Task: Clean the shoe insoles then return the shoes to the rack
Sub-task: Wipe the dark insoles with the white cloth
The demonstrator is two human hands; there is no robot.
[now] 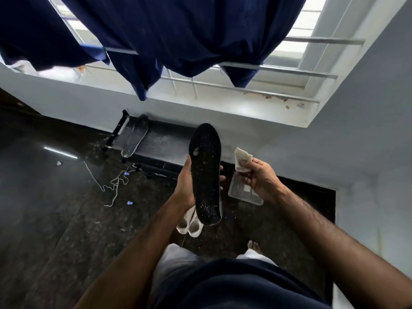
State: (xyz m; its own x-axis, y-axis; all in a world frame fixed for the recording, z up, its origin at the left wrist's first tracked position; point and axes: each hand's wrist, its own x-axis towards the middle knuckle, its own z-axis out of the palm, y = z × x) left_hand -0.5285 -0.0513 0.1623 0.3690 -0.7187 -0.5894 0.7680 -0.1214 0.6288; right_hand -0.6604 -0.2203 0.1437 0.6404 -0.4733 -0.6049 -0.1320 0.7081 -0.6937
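The cleaning step is in hand, by the look of it: the left hand [189, 186] holds a black insole [205, 172] up in front of the person, thumb along its left edge and fingertips curling round the right edge, so the flat face is turned up toward the camera. That face is speckled with pale bits — thickest near the heel end, which points down toward the person — and there is a small worn hole near the left edge just above the thumb. The right hand [258, 177] is just beside the insole but not touching it, its fingers bent and pinching a crumpled, stained wipe [242, 161] between thumb and fingertips. Below the hands, on the dark floor [66, 197], sit a pair of white shoes [189, 226], partly hidden by the insole, and a clear plastic tray [244, 194]. Further off, a second insole [134, 136] leans on a low black rack [160, 146] against the wall under the window. The next move, I judge, calls for bringing the wipe onto the speckled face and rubbing along it, the left hand keeping a firm grip so the soft insole does not bend away — the shoes go back to the rack only later.
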